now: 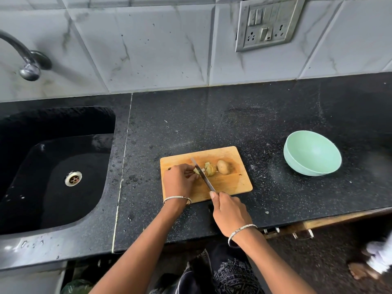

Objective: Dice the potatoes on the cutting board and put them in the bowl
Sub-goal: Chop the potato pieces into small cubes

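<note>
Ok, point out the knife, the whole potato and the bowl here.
knife (pixel 203 177): head view, middle of the blade.
whole potato (pixel 223 166): head view, centre of its skin.
bowl (pixel 297 163): head view, outer wall below the near rim.

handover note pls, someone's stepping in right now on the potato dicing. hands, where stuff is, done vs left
Left hand: on the wooden cutting board, pinning a small piece of potato against the blade.
Right hand: gripping the handle of the steel kitchen knife, blade down at the piece.
On the board: a cluster of cut potato chunks mid-board, one whole unpeeled brown potato just right of them.
Pale green round bowl: on the black counter to the right of the board, looks empty.
Done: first potato partly cut.
Left: finish dicing it, dice the whole one, move everything into the bowl.
</note>
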Action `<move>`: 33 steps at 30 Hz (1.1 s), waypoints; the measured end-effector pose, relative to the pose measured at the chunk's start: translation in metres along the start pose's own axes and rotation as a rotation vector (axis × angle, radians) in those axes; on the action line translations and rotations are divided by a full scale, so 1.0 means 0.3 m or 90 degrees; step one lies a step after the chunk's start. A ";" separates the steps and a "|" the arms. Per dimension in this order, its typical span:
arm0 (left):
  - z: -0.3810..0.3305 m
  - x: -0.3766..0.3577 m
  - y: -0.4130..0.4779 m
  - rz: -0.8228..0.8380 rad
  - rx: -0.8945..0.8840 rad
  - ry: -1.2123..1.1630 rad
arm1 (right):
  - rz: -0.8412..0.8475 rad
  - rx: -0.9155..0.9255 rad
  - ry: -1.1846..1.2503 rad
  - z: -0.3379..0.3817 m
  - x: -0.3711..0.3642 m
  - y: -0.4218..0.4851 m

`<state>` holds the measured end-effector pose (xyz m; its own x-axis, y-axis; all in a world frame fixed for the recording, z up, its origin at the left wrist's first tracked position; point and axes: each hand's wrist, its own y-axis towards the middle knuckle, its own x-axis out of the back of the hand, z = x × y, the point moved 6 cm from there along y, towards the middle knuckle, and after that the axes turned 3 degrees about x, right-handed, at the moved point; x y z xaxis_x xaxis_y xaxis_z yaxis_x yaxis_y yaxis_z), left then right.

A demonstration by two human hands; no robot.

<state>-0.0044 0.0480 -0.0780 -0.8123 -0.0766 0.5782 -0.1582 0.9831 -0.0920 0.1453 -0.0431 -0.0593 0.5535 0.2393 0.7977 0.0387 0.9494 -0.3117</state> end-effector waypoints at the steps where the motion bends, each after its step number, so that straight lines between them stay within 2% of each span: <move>1: 0.000 -0.003 0.001 0.001 -0.001 0.005 | -0.001 0.001 -0.003 0.001 0.001 0.003; 14: 0.004 -0.013 -0.008 0.002 -0.035 0.043 | 0.008 0.005 -0.023 0.021 -0.005 0.020; 21: 0.005 -0.011 0.003 0.026 -0.015 0.045 | 0.026 -0.007 -0.034 0.041 -0.020 0.045; 28: -0.015 0.016 -0.014 -0.016 0.025 0.004 | -0.032 0.019 -0.181 0.072 -0.062 0.034; 33: -0.033 0.040 -0.019 -0.059 0.049 0.011 | -0.009 -0.004 -0.094 0.045 -0.053 0.020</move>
<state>-0.0077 0.0431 -0.0626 -0.7824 -0.1627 0.6012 -0.2750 0.9563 -0.0990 0.1255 -0.0386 -0.0669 0.4249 0.2541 0.8688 0.0507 0.9516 -0.3031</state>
